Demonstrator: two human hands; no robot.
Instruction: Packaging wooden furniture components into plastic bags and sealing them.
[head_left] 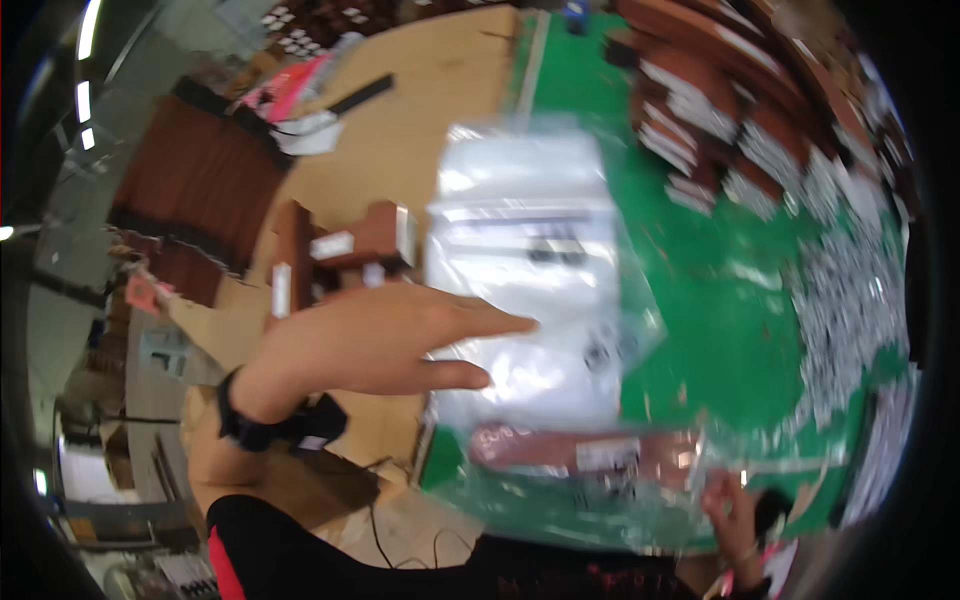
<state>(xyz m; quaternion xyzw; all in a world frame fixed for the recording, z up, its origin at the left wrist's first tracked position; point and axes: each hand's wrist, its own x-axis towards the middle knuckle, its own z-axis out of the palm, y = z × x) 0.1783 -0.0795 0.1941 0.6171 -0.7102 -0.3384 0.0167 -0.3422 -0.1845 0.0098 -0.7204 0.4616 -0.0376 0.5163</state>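
Observation:
My left hand (395, 340) reaches over the left side of a stack of clear plastic bags (525, 300). Its fingers are stretched out and hold nothing; whether the tips touch the top bag, I cannot tell. At the lower right, the fingers of my right hand (735, 515) are closed at the end of a clear plastic bag (570, 505). Inside that bag lies a long reddish-brown wooden piece (530, 448) with a white label, close to the near edge of the table. Motion blurs the bags and the fingers somewhat.
Brown wooden parts with white labels (390, 235) stand on cardboard left of the bags. More brown pieces (700, 110) are piled at the far right. A heap of small silvery packets (855, 300) covers the right side of the green tabletop (720, 350). Dark brown boards (205, 180) stand far left.

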